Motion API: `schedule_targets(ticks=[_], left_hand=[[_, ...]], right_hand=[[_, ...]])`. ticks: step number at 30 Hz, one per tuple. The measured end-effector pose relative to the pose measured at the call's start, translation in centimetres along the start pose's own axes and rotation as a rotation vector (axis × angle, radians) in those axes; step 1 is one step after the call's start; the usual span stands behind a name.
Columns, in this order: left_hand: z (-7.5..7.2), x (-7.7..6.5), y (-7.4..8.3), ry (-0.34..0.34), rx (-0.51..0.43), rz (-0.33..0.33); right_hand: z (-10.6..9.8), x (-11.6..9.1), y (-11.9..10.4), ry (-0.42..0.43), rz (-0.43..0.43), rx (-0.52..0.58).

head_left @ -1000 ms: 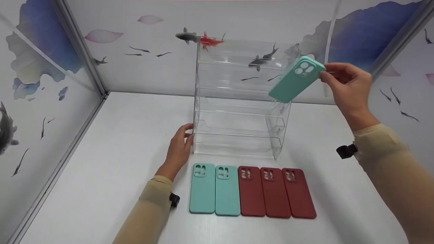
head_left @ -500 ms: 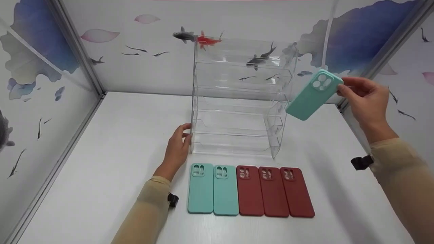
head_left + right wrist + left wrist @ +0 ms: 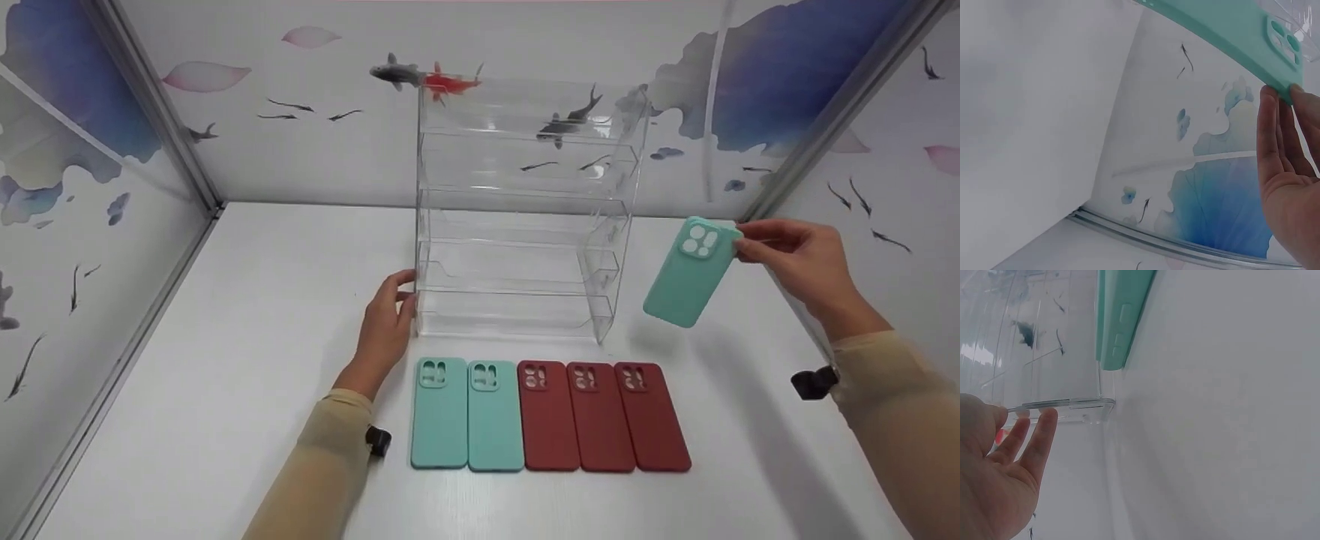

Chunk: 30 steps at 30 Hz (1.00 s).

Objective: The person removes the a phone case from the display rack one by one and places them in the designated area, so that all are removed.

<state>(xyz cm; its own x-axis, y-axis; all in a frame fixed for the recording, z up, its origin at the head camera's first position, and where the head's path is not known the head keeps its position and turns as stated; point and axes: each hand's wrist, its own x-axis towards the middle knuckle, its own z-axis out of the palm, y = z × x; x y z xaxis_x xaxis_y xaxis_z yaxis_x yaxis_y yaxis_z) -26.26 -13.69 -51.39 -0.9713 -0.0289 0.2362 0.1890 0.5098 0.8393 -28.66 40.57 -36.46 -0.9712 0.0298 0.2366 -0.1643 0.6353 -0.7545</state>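
My right hand (image 3: 806, 262) pinches a mint-green phone case (image 3: 690, 277) by its upper corner, thumb on one side and fingers on the other. The case hangs tilted above the table, right of a clear acrylic tiered rack (image 3: 517, 292). In the right wrist view, the fingertips grip the corner of the case (image 3: 1230, 34) near its camera cutouts. My left hand (image 3: 386, 319) touches the rack's lower left side; in the left wrist view its fairly straight fingers (image 3: 1041, 439) meet the clear side panel (image 3: 1067, 404).
Before the rack, two mint-green cases (image 3: 439, 420) and three dark red cases (image 3: 551, 420) lie side by side in a row on the white table (image 3: 285, 300). White panels (image 3: 247, 142) painted with fish and lotus leaves enclose the table, joined by metal corner rails.
My right hand has carried the mint-green case down and to the right, from in front of the rack's upper right to beside it. The left hand stays at the rack's side.
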Motion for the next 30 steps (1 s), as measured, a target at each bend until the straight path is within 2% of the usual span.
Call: schedule_targets(ticks=[8, 16, 21, 30], left_hand=[[-0.5, -0.3, -0.3, -0.011, -0.004, -0.002], [-0.9, 0.1, 0.0, 0.029, -0.006, 0.01], [-0.5, 0.3, 0.2, 0.023, -0.003, 0.01], [0.0, 0.0, -0.1, 0.008, -0.001, 0.013]], right_hand=[[-0.2, -1.0, 2.5, -0.206, 0.111, -0.118], [-1.0, -1.1, 5.0, -0.387, 0.166, -0.169], [-0.9, -2.3, 7.0, -0.462, 0.217, -0.19], [1.4, -5.0, 9.9, -0.533, 0.258, -0.15]])
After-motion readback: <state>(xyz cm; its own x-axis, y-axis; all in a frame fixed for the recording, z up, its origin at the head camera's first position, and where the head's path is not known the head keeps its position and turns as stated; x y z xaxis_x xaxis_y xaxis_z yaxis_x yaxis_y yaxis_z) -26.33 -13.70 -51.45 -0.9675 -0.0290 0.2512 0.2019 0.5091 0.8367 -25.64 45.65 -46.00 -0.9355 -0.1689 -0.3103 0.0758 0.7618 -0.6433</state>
